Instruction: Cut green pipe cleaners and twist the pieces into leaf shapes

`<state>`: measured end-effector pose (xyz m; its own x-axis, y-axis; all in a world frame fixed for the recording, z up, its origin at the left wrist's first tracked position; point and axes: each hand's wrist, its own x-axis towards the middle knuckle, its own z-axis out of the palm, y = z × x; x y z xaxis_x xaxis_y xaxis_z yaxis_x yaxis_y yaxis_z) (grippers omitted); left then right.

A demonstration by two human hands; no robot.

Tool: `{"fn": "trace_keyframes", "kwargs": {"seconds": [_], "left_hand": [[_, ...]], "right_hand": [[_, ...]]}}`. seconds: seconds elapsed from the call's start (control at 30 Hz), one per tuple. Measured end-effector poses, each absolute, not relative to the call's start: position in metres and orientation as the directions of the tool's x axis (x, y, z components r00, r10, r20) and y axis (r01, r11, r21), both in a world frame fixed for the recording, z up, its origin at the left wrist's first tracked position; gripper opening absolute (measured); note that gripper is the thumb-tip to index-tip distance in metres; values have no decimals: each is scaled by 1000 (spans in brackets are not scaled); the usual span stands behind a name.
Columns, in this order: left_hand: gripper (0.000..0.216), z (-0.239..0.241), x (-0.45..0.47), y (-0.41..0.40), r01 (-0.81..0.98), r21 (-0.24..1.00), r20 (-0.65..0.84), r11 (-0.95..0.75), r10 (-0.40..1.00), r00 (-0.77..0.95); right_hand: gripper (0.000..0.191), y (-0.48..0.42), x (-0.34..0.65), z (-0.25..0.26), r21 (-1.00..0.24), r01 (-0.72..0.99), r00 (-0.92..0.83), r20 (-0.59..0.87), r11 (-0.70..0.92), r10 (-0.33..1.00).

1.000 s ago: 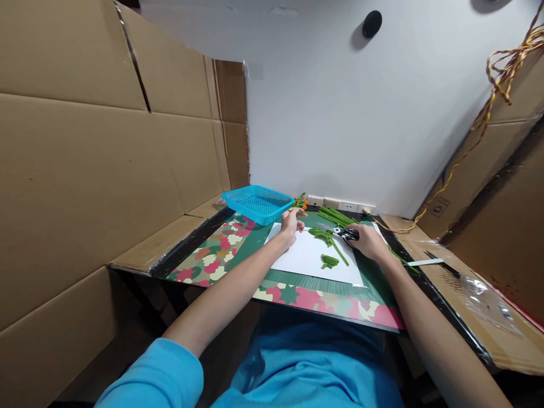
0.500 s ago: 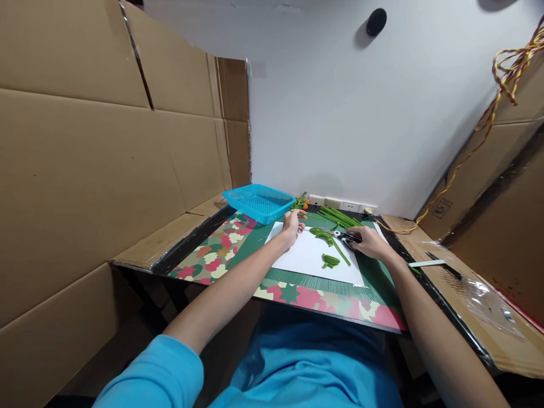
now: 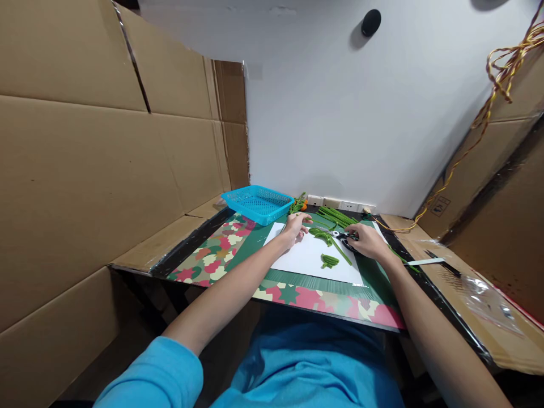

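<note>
My left hand (image 3: 296, 228) is over the left part of a white sheet (image 3: 293, 259), its fingers curled. A thin green pipe cleaner (image 3: 323, 224) runs from its fingertips toward the scissors. My right hand (image 3: 367, 240) grips black-handled scissors (image 3: 339, 234), their blades pointing left over the sheet. Below the blades lie green leaf shapes (image 3: 322, 236) of bent pipe cleaner, with a straight green stem (image 3: 341, 252) beside them. Nearer me sits another green bundled piece (image 3: 329, 260). More green pipe cleaners (image 3: 338, 216) lie in a bunch behind the scissors.
A blue plastic basket (image 3: 259, 218) stands at the back left, with an orange-and-green flower piece (image 3: 299, 204) beside it. Sockets (image 3: 349, 206) line the wall foot. On the right cardboard lie a pale strip (image 3: 425, 261), a black pen-like tool (image 3: 450, 268) and a clear bag (image 3: 488, 303).
My left hand has lowered slightly, and its fingers look a little further apart. The right hand still holds the scissors in nearly the same place. The view has shifted slightly.
</note>
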<state>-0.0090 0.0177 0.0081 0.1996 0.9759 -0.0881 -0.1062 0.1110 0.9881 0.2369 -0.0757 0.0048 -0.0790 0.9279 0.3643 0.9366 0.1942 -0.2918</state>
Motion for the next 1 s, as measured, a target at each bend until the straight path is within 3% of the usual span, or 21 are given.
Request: {"fn": "trace_keyframes", "kwargs": {"seconds": [0.23,0.4,0.77,1.0], "left_hand": [[12,1,-5,17,-64,998,16,1,964,267],[11,1,-4,16,-42,997,74,-64,951,300],[14,7,-2,5,23,986,143,-163,921,362],[15,6,0,-2,-5,985,156,-174,869,469]], "right_hand": [[29,-78,221,5,-369,868,-183,384,332,905],[30,-77,218,5,-360,847,-221,431,391,875],[50,-77,217,4,-395,817,-196,497,421,846],[24,-75,218,5,-319,864,-190,509,389,840]]}}
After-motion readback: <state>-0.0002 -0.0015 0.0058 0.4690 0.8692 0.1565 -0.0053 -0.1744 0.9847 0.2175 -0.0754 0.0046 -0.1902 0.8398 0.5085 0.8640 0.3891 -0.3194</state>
